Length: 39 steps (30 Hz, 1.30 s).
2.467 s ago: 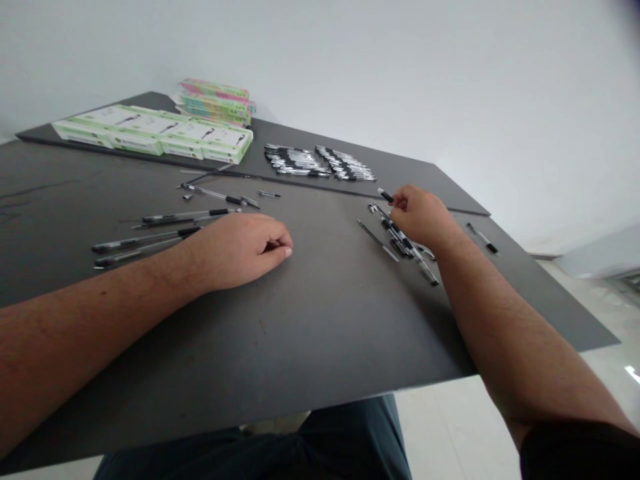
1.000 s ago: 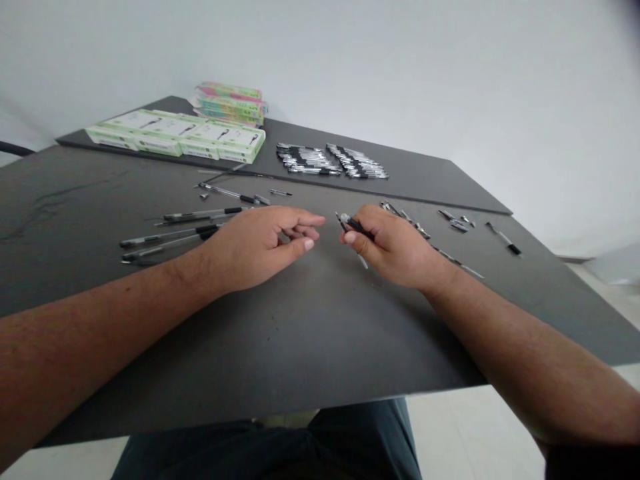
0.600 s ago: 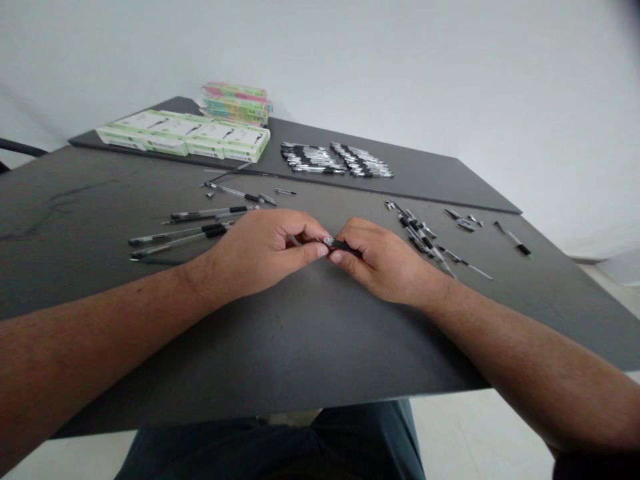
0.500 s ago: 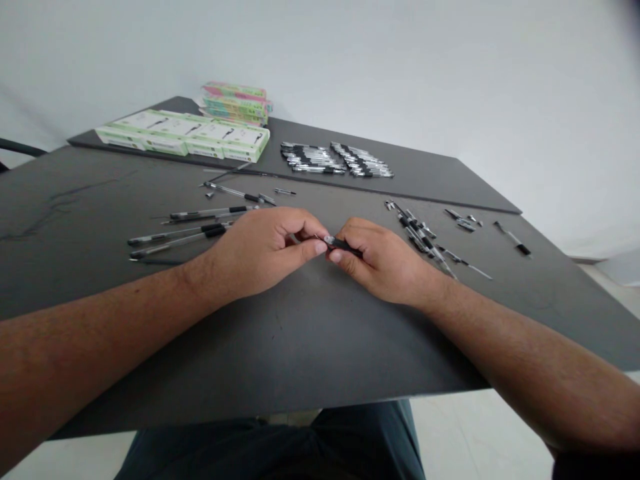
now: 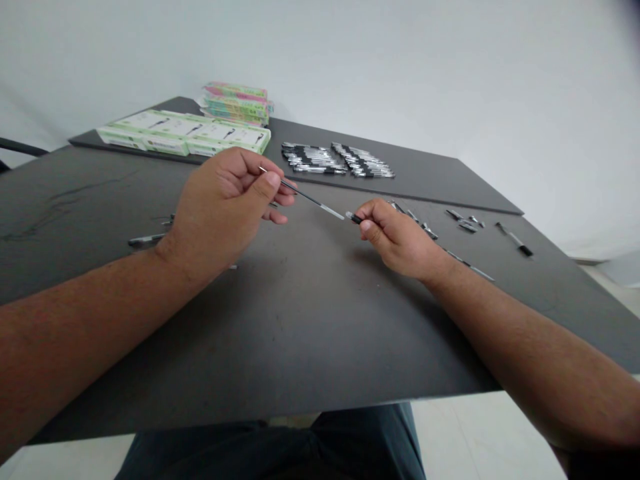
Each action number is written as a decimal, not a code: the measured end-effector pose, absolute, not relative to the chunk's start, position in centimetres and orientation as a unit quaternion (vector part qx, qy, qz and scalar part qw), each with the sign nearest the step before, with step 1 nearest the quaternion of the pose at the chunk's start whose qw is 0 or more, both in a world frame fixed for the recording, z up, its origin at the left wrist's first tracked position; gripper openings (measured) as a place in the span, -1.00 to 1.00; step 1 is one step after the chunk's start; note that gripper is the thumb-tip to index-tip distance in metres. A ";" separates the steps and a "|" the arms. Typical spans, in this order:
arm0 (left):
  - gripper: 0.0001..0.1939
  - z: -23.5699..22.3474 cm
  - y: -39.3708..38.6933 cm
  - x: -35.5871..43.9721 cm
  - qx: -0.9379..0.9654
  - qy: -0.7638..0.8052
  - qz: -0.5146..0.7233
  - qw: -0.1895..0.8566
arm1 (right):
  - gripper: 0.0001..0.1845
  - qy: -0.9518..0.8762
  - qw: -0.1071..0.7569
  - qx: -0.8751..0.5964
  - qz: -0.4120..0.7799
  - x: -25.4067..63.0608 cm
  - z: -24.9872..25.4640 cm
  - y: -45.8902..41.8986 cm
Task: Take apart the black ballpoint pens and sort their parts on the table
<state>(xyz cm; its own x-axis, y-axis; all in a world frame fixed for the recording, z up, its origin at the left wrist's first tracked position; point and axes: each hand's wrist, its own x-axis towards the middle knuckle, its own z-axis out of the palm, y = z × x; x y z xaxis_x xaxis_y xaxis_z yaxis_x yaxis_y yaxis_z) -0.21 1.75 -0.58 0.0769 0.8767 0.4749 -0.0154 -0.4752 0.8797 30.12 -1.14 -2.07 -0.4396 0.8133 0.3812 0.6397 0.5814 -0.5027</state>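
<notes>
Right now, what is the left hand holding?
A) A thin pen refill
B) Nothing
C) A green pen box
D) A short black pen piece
A: the left hand pinches a thin pen refill between thumb and fingers, its far end pointing toward the short black pen piece in the right hand.

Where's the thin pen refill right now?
In the head view, the thin pen refill is pinched in the left hand, its far end close to the black pen part in the right hand.
</notes>
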 end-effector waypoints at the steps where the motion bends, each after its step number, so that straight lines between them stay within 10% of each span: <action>1: -0.86 -0.5 1.8 -0.2 0.618 0.345 0.595 0.381 | -0.79 -0.837 0.299 -0.436 0.140 30.2 -2.1 -1.0; 39: -0.85 0.3 0.4 -0.4 0.646 0.385 0.527 0.396 | -0.74 -0.844 0.288 -0.426 0.153 30.0 -2.0 -1.2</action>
<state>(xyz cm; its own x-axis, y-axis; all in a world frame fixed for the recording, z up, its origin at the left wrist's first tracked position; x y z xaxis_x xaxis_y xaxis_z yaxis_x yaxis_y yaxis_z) -0.39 0.37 0.31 0.1487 0.9147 0.3759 0.0810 -0.3901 0.9172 29.98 -1.25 -1.99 -0.4718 0.8064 0.3565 0.6306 0.5913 -0.5027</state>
